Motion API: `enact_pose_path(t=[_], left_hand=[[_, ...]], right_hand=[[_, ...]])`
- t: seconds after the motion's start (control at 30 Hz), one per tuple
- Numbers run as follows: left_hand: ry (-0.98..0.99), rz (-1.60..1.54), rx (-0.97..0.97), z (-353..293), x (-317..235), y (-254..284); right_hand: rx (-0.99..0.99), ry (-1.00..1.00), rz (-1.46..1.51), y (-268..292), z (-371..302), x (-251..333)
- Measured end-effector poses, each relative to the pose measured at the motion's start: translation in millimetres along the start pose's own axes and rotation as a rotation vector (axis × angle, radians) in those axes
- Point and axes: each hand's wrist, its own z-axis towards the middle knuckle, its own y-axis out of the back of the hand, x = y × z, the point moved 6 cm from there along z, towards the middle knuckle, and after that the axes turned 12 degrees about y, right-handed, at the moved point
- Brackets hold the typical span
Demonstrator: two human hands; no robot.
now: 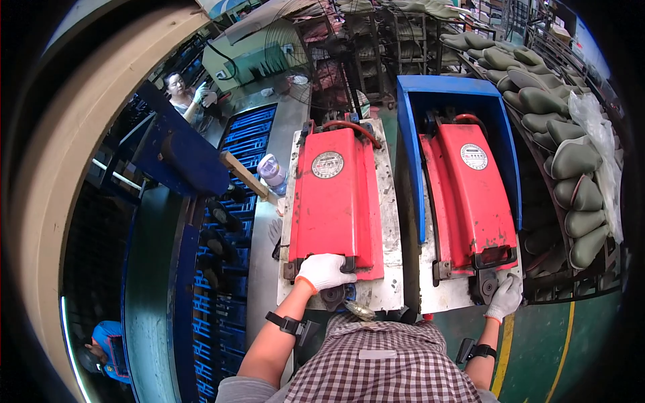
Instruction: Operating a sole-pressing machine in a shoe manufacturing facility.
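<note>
My left hand (326,271), in a white knit glove, is closed round the black handle (349,264) at the near end of the left red machine cover (336,215). That cover lies lowered on a pale, worn metal base (390,269). My right hand (505,295), gloved too, is curled at the near edge of the right machine, beside a dark grey metal bracket (487,287); what its fingers hold, if anything, is hidden. Above it is the black handle (496,257) of the right red machine cover (474,201). A blue metal hood (447,84) surrounds that cover's far end and sides.
Grey-green shoe-shaped pieces (578,158) fill a rack at right, partly under clear plastic (596,154). On the left runs a conveyor with blue slats (248,134), a wooden bar (243,173) and a clear plastic jug (272,171). Two other people (178,91) are at left.
</note>
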Motion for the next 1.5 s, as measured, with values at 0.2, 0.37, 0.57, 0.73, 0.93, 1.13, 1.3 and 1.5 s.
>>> enact_pose_path(t=[0.2, 0.37, 0.57, 0.73, 0.93, 1.13, 1.3, 1.5], left_hand=[[-0.002, -0.016, -0.011, -1.1, 0.2, 0.9], [0.013, 0.003, 0.017, -0.7, -1.1, 2.0], [0.0, -0.004, 0.009, 0.4, 0.6, -0.6], [0.003, -0.001, 0.012, -0.1, -1.2, 1.7], [0.005, -0.004, -0.002, 0.3, 0.8, 0.2], [0.007, -0.031, -0.004, -1.3, 1.0, 0.4], [0.023, -0.025, 0.007, -2.2, 0.8, 1.3], [0.037, -0.015, 0.011, -3.9, -0.3, 2.6]], right_hand=[[-0.019, 0.018, -0.003, 2.2, 0.0, 4.5], [0.005, -0.004, 0.022, 5.3, 1.3, 7.1], [-0.025, 0.013, 0.023, 3.7, 0.3, 4.5], [-0.001, -0.004, 0.002, 4.1, 0.6, 5.8], [0.019, -0.006, 0.01, 5.6, 1.2, 7.4], [0.016, -0.015, 0.009, 5.8, 0.7, 8.2], [0.029, -0.037, 0.008, 5.8, 0.8, 8.2], [-0.011, 0.01, 0.011, 4.9, 2.0, 8.5]])
